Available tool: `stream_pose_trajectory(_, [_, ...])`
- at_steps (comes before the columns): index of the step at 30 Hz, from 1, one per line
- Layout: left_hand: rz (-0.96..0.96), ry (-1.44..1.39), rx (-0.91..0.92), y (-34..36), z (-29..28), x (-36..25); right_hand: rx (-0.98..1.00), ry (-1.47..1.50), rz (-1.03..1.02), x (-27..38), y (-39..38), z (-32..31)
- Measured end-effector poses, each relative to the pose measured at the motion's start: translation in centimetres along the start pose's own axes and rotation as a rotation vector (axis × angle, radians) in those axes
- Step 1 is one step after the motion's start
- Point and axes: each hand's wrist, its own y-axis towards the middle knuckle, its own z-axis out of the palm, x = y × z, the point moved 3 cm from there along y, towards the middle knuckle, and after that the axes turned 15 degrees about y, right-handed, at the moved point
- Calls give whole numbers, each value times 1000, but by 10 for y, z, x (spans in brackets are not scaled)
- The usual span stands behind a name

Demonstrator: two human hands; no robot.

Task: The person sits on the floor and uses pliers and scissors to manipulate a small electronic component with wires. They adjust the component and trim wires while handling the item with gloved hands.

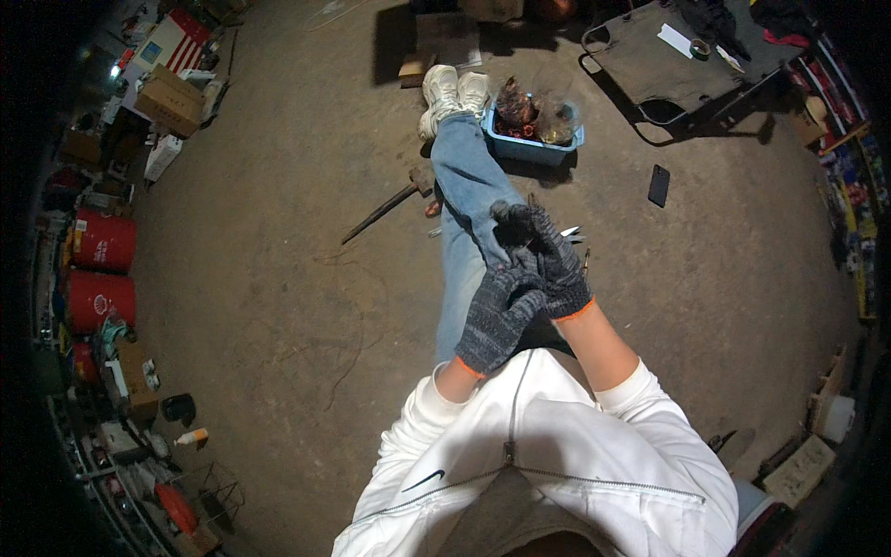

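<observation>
The right glove (568, 286) runs lengthwise from its orange cuff forward and slightly left, its finger end pointing away from the body. Worn on the right hand (548, 255), it touches the left hand (501, 316); I cannot tell whether either grips anything. Its knit is mottled dark gray.

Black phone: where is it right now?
In the head view, the black phone lies on the floor, below and right of the blue tub.
</observation>
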Motion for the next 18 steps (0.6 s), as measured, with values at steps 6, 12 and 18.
stream_pose_trajectory(6, [-185, 360, 34, -17, -29, -3, 13, -1102, -127, 36, 14, 5])
stream_pose_trajectory(12, [285, 563, 94, -20, -73, -15, -5, -1086, -78, 35, 9, 19])
stream_pose_trajectory(18, [159, 451, -7, -2, -107, -35, 472, -1361, -53, 22, -14, 23])
